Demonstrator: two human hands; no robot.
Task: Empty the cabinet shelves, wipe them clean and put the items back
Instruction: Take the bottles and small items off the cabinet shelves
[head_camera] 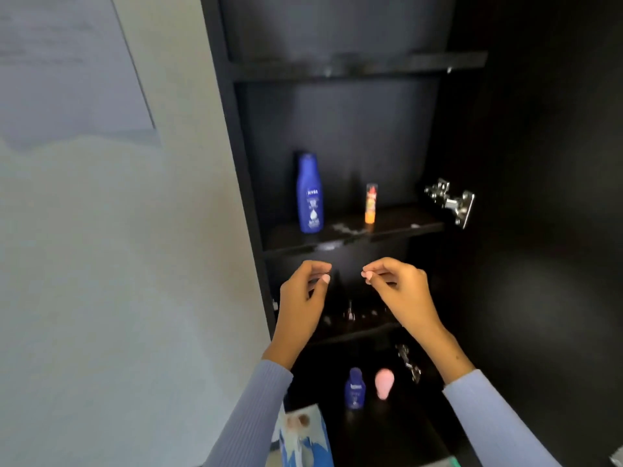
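A black cabinet stands open with several shelves. On the middle shelf (401, 222) stand a tall blue lotion bottle (310, 197) and a small orange tube (371, 207), beside pale smears. The top shelf (354, 67) is bare. My left hand (300, 298) and my right hand (401, 291) hover side by side in front of the shelf below, fingers curled toward the thumbs, with nothing visible in them. Small dark items (350, 311) sit dimly on that shelf behind my hands. Lower down stand a small blue bottle (354, 389) and a pink rounded object (383, 384).
A pale wall (118, 264) borders the cabinet on the left. The open black door (539, 230) hangs on metal hinges (451, 202) at the right. A blue and white pack (303, 436) sits at the bottom edge near my left sleeve.
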